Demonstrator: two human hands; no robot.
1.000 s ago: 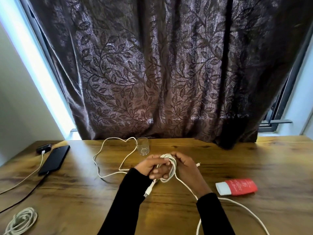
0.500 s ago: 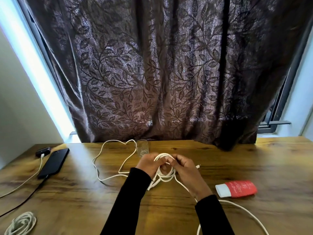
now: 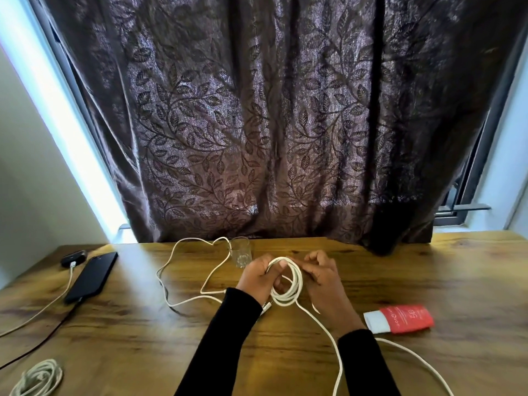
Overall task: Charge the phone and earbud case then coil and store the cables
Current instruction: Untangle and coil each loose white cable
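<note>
Left grip (image 3: 258,277) curled; right grip (image 3: 321,274) half-curled

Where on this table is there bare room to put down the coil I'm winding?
Bare wood lies between the red tube and the far right table edge, and in front of the phone toward the finished coil. It is crowded around the glass, where loose white cable loops.

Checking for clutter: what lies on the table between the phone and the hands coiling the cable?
In the head view, only loose white cable loops on bare table between phone and left hand.
</note>
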